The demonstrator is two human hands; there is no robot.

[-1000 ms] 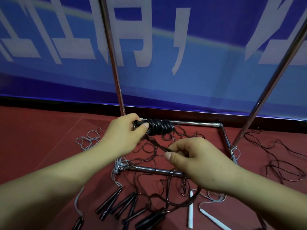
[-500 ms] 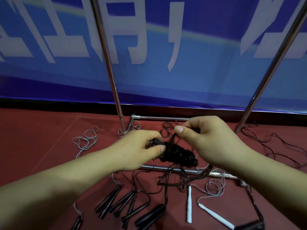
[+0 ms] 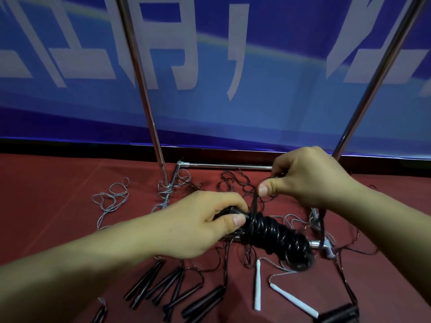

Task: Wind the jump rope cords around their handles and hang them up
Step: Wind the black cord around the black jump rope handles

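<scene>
Centrally, just in front of the metal rack base [image 3: 224, 165], a wound black jump rope bundle [image 3: 277, 238] is held above the red floor [image 3: 46, 201]. One end of the bundle is gripped by the left hand [image 3: 198, 227], with fingers and thumb curled round it. The loose black cord [image 3: 254, 201] rising from the bundle is pinched by the right hand [image 3: 307, 176]. Nearer than the rack base, black handles [image 3: 163, 285] and white handles [image 3: 257, 285] are scattered among tangled cords.
</scene>
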